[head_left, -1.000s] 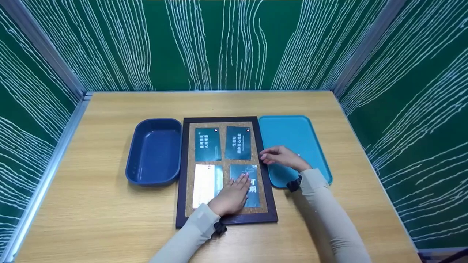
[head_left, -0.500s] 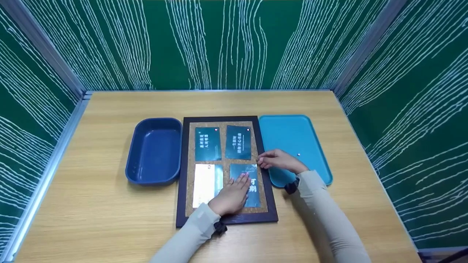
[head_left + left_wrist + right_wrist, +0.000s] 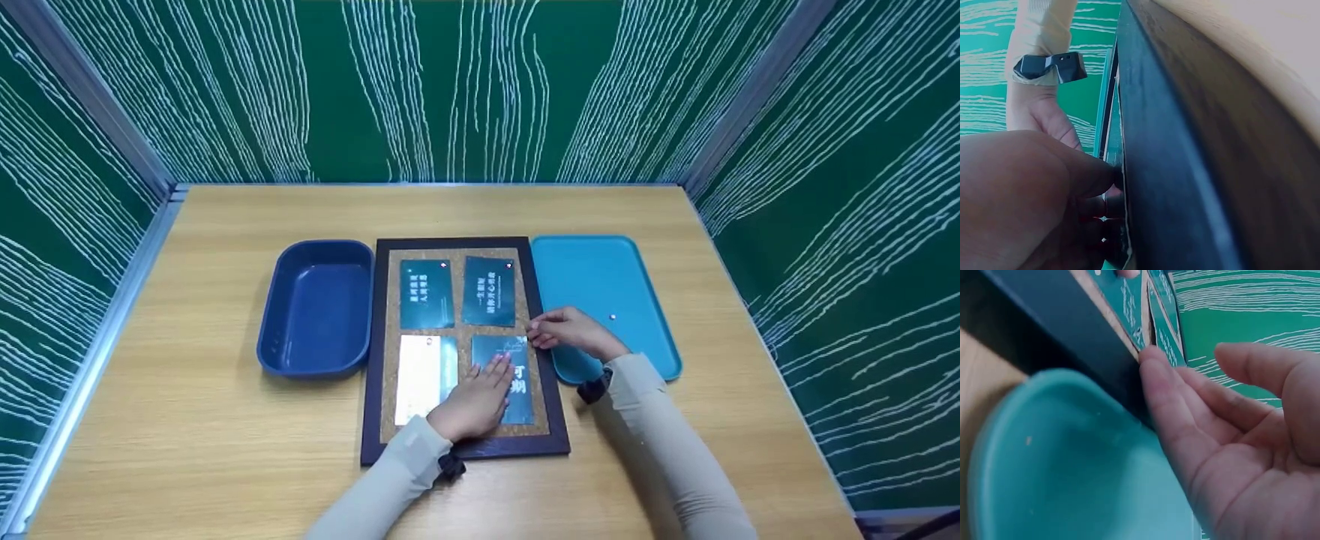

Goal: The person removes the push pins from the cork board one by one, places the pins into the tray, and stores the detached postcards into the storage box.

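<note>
One wooden bench [image 3: 187,420] is carrying everything in front of me. At its middle a dark-framed cork board [image 3: 464,352] is lying flat, a turquoise tray [image 3: 592,277] sitting just beside its right side and a deep blue bin [image 3: 315,315] beside its left. The person's left hand [image 3: 474,405] is resting on the lower right card [image 3: 521,405], fingers lying straight across it. The right hand [image 3: 576,331] is reaching over the tray, its fingers bending at the board's right edge near that card's upper corner; whether they are pinching anything, I cannot tell. Two green cards [image 3: 427,281] are lying above on the cork, and a glaring pale card [image 3: 418,379] is lying lower left. One tiny pale object [image 3: 613,317] is resting on the tray.
</note>
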The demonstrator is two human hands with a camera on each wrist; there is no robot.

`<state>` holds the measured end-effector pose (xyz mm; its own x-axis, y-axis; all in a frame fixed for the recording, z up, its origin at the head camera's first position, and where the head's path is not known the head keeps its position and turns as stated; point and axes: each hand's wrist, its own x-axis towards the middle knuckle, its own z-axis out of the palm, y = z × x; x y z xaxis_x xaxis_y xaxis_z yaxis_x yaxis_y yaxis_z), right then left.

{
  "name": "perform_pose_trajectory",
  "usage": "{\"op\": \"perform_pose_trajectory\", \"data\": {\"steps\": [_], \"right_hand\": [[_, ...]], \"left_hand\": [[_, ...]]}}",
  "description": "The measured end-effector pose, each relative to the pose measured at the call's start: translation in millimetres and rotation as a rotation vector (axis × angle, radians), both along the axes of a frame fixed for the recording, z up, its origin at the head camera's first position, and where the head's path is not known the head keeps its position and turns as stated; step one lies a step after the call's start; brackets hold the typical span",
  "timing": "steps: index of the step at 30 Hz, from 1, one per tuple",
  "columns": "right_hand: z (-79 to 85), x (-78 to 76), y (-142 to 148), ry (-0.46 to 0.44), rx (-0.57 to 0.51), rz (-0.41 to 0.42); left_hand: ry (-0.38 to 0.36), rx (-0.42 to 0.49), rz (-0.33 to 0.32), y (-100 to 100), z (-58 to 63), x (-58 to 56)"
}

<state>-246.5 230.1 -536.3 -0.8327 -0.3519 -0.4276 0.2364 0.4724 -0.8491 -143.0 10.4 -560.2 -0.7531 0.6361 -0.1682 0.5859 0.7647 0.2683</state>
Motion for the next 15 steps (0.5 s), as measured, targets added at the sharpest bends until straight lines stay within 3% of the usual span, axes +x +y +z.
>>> {"op": "perform_pose_trajectory", "data": {"steps": [15], "right_hand": [[1.4, 6.9, -5.3, -0.041, -0.063, -0.087]], "left_hand": [[-0.038, 0.006, 0.010, 0.4, -0.8, -0.1]]}}
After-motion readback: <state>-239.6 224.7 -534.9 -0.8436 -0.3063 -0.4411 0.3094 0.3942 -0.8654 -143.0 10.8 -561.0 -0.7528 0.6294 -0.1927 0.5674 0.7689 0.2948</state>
